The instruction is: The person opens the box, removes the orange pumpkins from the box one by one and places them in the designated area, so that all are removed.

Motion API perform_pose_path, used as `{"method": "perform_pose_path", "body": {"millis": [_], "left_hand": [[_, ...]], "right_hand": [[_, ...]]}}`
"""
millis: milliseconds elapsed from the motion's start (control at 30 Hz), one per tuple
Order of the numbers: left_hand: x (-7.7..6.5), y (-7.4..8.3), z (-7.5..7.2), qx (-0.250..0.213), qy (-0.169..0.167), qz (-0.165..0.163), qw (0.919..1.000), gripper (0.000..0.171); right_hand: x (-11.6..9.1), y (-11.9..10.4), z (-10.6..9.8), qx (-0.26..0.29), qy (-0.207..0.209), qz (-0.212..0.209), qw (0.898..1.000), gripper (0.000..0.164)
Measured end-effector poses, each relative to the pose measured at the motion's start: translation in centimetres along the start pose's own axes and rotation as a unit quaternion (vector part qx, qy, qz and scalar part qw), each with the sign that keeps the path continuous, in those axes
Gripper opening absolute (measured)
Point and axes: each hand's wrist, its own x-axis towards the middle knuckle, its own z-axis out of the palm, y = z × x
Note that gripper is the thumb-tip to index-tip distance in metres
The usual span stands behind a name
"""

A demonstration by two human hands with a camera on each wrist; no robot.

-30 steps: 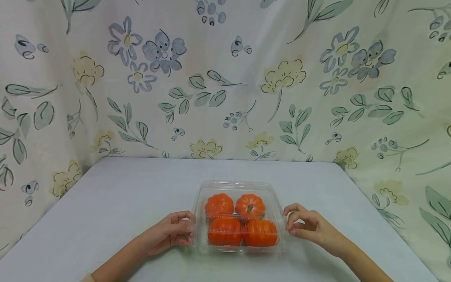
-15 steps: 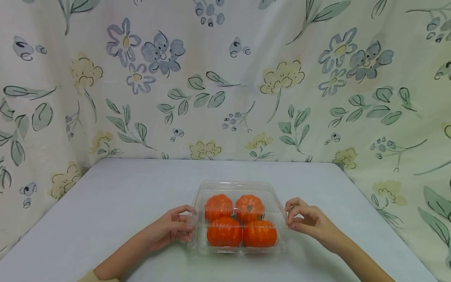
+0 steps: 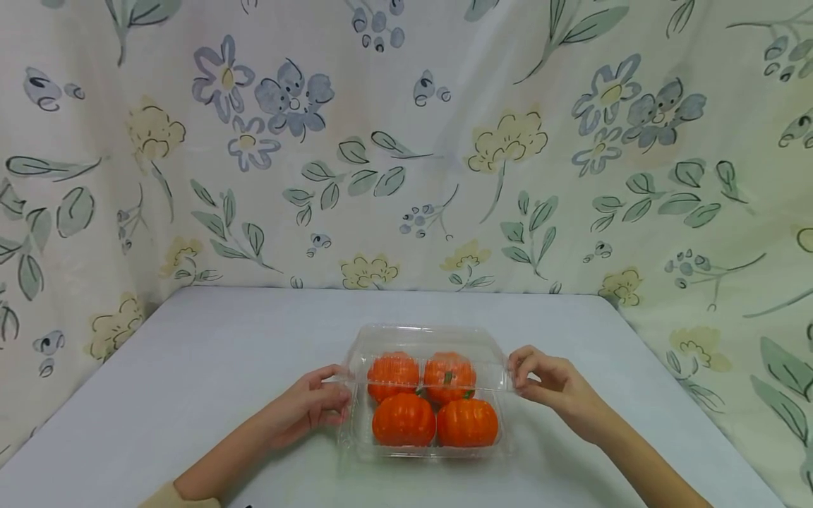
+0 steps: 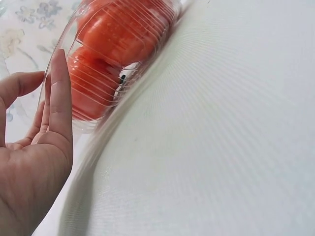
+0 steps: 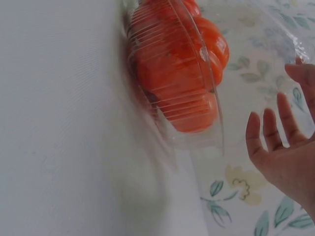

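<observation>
A clear plastic clamshell container (image 3: 360, 441) sits mid-table with several orange toy pumpkins (image 3: 404, 421) inside, some with green stems. Its hinged lid (image 3: 432, 337) is tilted up, front edge raised over the rear pumpkins. My left hand (image 3: 317, 406) pinches the container's left rim; in the left wrist view the thumb and a straight forefinger of that hand (image 4: 47, 130) lie on either side of it. My right hand (image 3: 552, 384) pinches the lid's right edge between thumb and forefinger. The right wrist view has this hand (image 5: 288, 147) apart from the base, other fingers spread loosely.
A white-covered table (image 3: 254, 331) extends around the container on all sides. Behind it and along both sides hangs a cream curtain (image 3: 381, 212) printed with blue and yellow flowers and green leaves.
The lid's front edge has swung up and back, uncovering the front pumpkins. My right hand has risen and moved back with it. The left hand has stayed at the left rim.
</observation>
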Motion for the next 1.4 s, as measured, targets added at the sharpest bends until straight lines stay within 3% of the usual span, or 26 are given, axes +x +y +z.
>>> {"method": "perform_pose_path", "body": {"millis": [167,367,533,1167,1400], "left_hand": [[0.3,0.2,0.2,0.003,0.021,0.003,0.9998,0.017],[0.5,0.5,0.3,0.0,0.048,-0.012,0.9988,0.016],[0.8,0.5,0.3,0.001,0.061,-0.011,0.9981,0.017],[1.5,0.6,0.2,0.001,0.075,-0.01,0.9971,0.013],[1.8,0.4,0.0,-0.012,0.064,-0.004,0.9979,0.011]], "right_hand": [[0.5,-0.2,0.0,-0.004,0.016,0.009,1.0,0.019],[1.0,-0.3,-0.1,-0.01,0.033,0.025,0.999,0.033],[1.4,-0.1,-0.3,-0.01,0.031,0.013,0.999,0.033],[2.6,1.0,-0.9,-0.023,0.055,0.038,0.997,0.032],[3.2,1.6,-1.3,-0.036,0.069,0.054,0.996,0.027]]}}
